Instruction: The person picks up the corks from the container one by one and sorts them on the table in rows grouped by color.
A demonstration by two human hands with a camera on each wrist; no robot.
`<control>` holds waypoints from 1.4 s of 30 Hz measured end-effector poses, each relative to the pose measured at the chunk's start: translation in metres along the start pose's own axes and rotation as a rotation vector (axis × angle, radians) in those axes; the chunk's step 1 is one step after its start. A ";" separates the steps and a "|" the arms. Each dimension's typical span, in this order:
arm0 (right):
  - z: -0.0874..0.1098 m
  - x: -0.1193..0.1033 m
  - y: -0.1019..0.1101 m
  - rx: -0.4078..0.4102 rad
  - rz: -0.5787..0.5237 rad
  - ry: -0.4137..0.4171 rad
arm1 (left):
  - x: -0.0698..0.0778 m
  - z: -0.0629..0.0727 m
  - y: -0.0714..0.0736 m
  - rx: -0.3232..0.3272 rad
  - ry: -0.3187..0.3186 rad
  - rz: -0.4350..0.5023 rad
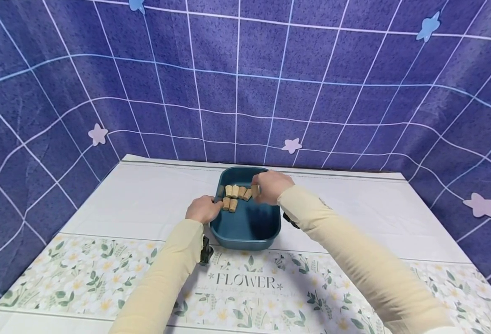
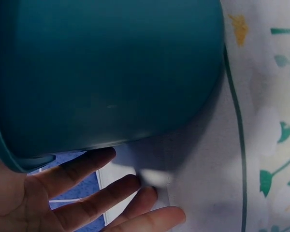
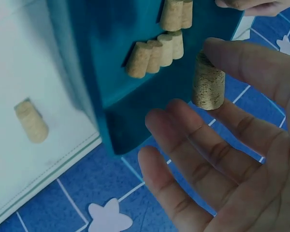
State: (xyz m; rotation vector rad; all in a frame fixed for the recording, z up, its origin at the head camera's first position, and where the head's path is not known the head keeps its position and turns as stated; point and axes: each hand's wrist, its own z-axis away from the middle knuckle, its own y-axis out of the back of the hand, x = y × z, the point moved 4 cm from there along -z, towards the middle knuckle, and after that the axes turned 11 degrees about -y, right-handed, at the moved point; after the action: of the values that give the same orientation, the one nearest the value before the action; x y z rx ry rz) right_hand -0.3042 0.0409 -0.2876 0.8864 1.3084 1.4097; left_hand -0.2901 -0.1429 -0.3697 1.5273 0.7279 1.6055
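Note:
A dark teal plastic basin [image 1: 247,227] stands on the table, with several tapered cork stoppers [image 1: 235,191] set in two rows toward its left side. My left hand [image 1: 203,209] grips the basin's left rim, thumb over the edge; in the left wrist view its fingers [image 2: 96,200] spread along the outer wall. Over the basin's right part, my right hand [image 1: 272,186] pinches one cork stopper [image 3: 209,83] between thumb and index finger. The other fingers [image 3: 198,164] of that hand extend loosely, away from the cork.
Outside the basin, a single cork stopper [image 3: 32,122] lies on the white tabletop in the right wrist view. A flower-printed cloth strip [image 1: 245,283] runs along the near side. A blue gridded curtain [image 1: 237,83] with star shapes encloses the back and sides.

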 end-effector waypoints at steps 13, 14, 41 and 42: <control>0.010 0.027 0.011 0.046 -0.009 0.006 | 0.002 0.002 0.004 0.003 0.009 0.009; 0.011 0.029 0.011 0.049 -0.013 0.005 | 0.002 0.002 0.004 0.004 0.010 0.009; 0.019 0.094 -0.011 0.083 -0.097 0.018 | 0.001 0.000 -0.001 0.006 0.016 0.003; 0.019 0.096 -0.012 0.081 -0.100 0.014 | 0.001 0.000 -0.001 0.006 0.015 0.004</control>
State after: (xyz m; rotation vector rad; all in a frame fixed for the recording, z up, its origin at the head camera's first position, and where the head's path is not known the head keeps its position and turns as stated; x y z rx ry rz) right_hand -0.3087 0.1373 -0.3062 0.8543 1.4089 1.2953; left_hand -0.2900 -0.1411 -0.3701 1.5239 0.7387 1.6204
